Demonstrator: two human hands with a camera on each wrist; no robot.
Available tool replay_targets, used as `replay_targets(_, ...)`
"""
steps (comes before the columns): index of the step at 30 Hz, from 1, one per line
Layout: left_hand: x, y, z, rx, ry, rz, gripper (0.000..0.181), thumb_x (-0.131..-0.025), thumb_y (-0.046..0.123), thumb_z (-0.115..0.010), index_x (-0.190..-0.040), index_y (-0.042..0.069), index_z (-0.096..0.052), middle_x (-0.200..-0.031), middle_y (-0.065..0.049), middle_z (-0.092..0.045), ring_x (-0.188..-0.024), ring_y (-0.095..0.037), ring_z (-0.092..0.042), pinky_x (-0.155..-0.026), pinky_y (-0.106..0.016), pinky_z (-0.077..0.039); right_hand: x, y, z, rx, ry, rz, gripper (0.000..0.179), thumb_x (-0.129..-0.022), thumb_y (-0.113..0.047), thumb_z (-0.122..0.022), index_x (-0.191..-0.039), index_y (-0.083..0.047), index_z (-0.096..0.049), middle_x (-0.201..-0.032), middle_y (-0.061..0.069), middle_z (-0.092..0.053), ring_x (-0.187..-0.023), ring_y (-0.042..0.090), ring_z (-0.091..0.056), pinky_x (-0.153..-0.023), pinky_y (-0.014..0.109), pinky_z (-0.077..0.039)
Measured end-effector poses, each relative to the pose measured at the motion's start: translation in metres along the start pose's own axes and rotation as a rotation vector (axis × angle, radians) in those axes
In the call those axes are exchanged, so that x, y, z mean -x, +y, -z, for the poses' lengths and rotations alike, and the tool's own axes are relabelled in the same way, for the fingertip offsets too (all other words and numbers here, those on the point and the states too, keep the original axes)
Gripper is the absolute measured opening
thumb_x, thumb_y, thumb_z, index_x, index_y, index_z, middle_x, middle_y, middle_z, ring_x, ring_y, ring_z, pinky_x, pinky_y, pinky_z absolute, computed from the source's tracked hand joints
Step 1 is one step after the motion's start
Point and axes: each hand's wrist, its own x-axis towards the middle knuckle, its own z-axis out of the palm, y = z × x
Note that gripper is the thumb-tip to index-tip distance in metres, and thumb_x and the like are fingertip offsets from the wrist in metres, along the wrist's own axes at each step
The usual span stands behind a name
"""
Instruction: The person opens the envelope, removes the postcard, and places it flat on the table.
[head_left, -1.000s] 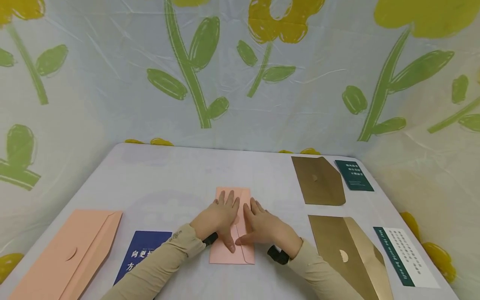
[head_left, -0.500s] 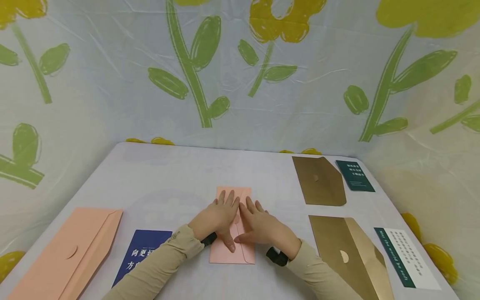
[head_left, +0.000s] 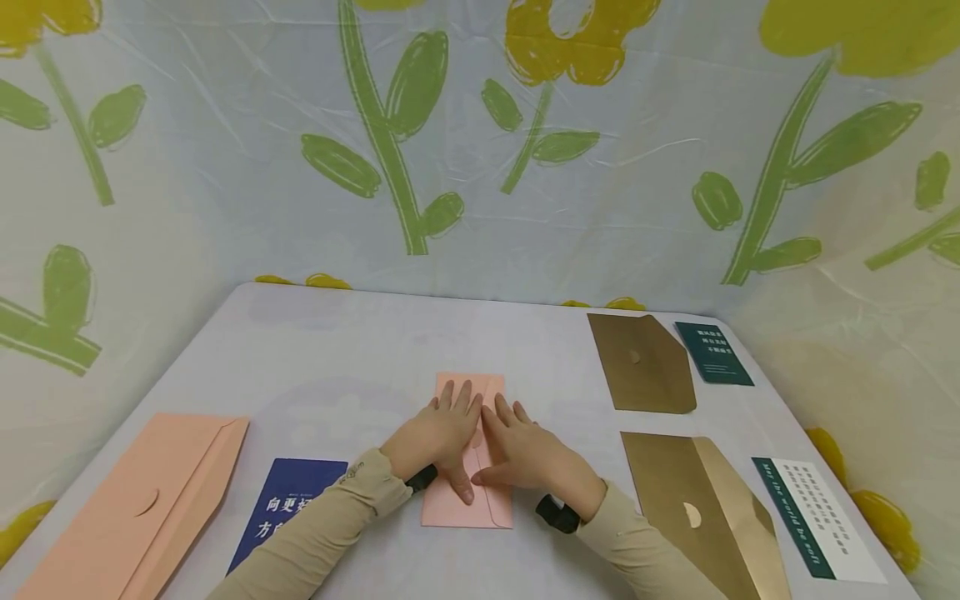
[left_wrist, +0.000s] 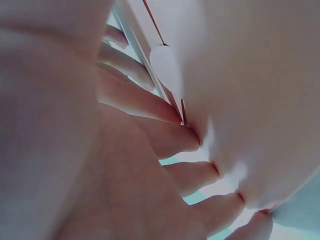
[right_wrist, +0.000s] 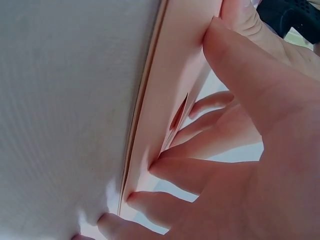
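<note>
1. Small rectangular pink paper envelope: lies flat on the white-covered table, in front of the person, long sides running away from the person; a flap seam and rounded tab show between the hands.
2. Left hand: fingers extended and spread, tips pressing the envelope's upper face; nothing grasped.
3. Right hand: fingers likewise extended, thumb and forefinger touching the envelope, other fingers reaching past its right edge onto the table; nothing grasped.
4. Both wrists carry black devices; sleeves are beige.
5. At left: large pink paper envelope with a curved slit; beside it, a dark blue card with white characters, partly covered by the left sleeve.
6. At right, rear: gold-brown paper envelope, dark green card just beside it.
7. At right, front: second gold-brown envelope, flap folded out; near it, a white card with a green band.
</note>
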Motion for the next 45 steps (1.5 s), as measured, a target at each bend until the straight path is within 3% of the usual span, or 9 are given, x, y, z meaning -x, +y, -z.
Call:
replay_targets(33, 0.000, -0.001, 0.000, 0.043, -0.009, 0.010, 0.142, -0.053, 0.061, -0.090, -0.159, 0.005, -0.013, -0.165, -0.017, -0.003, -0.150, -0.040, -0.002, -0.117, -0.050, -0.022, 0.002, 0.003, 0.004, -0.059, -0.068, -0.020, 0.091, -0.090, -0.041, -0.070, -0.159, -0.011, -0.020, -0.163, 0.021, -0.010, -0.147, 0.046, -0.011, -0.113, 0.059, -0.026)
replay_targets(40, 0.002, 0.002, 0.001, 0.047, -0.020, 0.017, 0.141, -0.054, 0.061, -0.090, -0.160, 0.007, -0.013, -0.165, -0.017, -0.002, -0.150, -0.038, -0.001, -0.118, -0.049, -0.021, 0.003, 0.007, 0.009, -0.148, -0.125, -0.017, 0.094, -0.091, -0.040, -0.068, -0.161, -0.014, -0.011, -0.165, 0.017, 0.000, -0.149, 0.042, -0.004, -0.113, 0.060, -0.023)
replay_targets(45, 0.003, 0.003, 0.002, 0.028, -0.019, 0.019, 0.141, -0.054, 0.062, -0.090, -0.159, 0.007, -0.014, -0.165, -0.017, -0.003, -0.150, -0.038, -0.002, -0.117, -0.049, -0.023, 0.006, 0.014, 0.021, -0.257, -0.148, 0.005, 0.095, -0.090, -0.033, -0.071, -0.161, -0.019, -0.009, -0.165, 0.013, 0.008, -0.150, 0.037, -0.009, -0.110, 0.057, -0.031)
